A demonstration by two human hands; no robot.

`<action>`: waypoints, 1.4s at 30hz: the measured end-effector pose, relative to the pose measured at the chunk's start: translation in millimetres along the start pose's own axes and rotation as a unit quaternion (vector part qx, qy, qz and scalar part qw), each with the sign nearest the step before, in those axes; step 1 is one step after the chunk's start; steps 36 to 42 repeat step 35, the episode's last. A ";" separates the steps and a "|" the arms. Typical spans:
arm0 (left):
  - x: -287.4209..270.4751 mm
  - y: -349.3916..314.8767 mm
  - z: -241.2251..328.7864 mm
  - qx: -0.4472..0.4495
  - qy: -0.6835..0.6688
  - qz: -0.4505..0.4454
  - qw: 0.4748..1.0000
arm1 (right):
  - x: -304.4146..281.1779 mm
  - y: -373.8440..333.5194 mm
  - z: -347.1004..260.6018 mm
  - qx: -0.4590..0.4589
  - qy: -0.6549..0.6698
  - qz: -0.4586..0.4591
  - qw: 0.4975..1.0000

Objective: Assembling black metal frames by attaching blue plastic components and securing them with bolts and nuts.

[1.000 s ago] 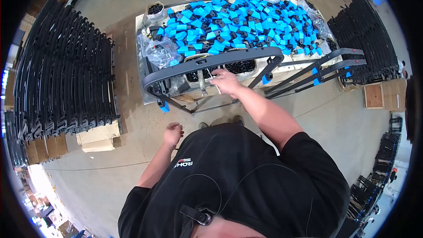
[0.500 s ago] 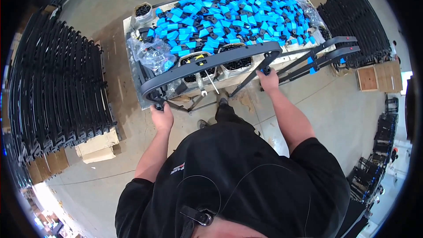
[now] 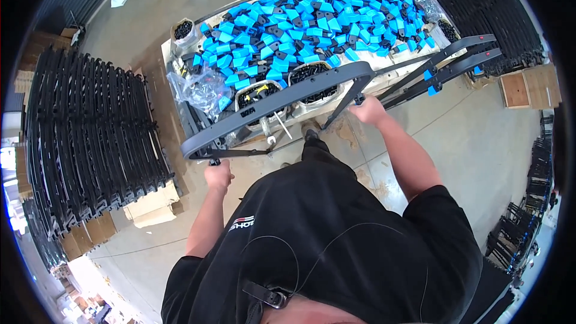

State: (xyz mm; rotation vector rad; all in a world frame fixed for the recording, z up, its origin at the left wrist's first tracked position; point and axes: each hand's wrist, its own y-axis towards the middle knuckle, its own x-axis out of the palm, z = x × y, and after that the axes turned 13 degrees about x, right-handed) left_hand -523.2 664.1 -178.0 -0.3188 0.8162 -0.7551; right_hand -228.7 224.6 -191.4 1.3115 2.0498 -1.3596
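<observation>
A large dark grey tubular frame (image 3: 303, 89) with rounded ends is held up in front of me, slanting from lower left to upper right. My left hand (image 3: 218, 176) is closed around a short black piece at its lower left end. My right hand (image 3: 368, 111) grips a black part under the frame's right end. Behind the frame stands a table heaped with blue and black plastic pieces (image 3: 318, 21). Tubs of small black parts (image 3: 309, 72) sit at its near edge. A wrench (image 3: 267, 132) hangs at that edge, beside a thin pale rod (image 3: 282, 126).
Stacked black frames (image 3: 90, 138) stand on cardboard at the left, and another stack (image 3: 486, 18) at the far right. Two grey bars (image 3: 447, 63) stick out past the table's right corner. A clear plastic bag (image 3: 207, 93) lies on the table's left. Brown boxes (image 3: 529, 89) stand right.
The view has shifted. The frame's left end has dropped a little and its slant is steeper, with both hands still on it. Another person's hand at the table's far side is out of sight now.
</observation>
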 end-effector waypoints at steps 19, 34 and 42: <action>-57.3 -25.0 38.7 -0.166 -0.291 -0.167 0.927 | -63.2 -55.7 -86.2 0.320 0.314 -0.202 0.871; 38.1 11.8 -50.2 0.262 -0.082 0.230 0.934 | 34.9 -9.5 -0.3 0.154 0.186 0.069 0.968; 41.9 10.1 -53.2 0.259 -0.084 0.230 0.934 | 40.4 -4.1 6.7 0.136 0.170 0.104 0.970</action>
